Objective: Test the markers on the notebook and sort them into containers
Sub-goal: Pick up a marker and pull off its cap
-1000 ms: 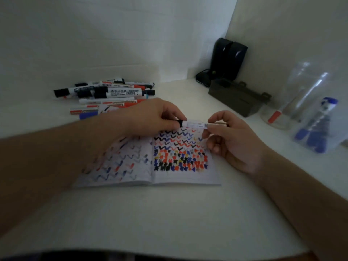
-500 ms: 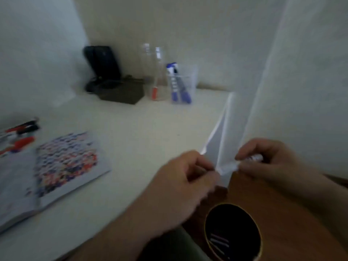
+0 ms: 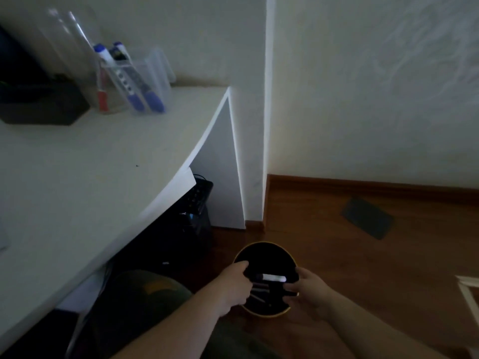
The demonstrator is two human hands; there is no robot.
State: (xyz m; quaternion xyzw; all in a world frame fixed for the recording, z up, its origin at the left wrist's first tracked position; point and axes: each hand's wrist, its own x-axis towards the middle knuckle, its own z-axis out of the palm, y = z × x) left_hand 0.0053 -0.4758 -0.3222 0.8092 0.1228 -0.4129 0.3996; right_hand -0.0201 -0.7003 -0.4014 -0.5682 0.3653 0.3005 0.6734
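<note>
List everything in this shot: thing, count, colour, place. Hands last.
desk: one, white, left half.
clear cups: at least two, see-through, back of the desk.
blue markers: two, blue caps down, in the nearer clear cup.
red marker: one, red cap down, in the farther clear cup.
black box: one, black, back left of the desk.
bin: one, black with a yellow rim, on the wooden floor; several markers lie inside.
white marker: one, white with a dark end, over the bin's mouth.
left hand: at the bin's left rim.
right hand: at the bin's right rim.
</note>
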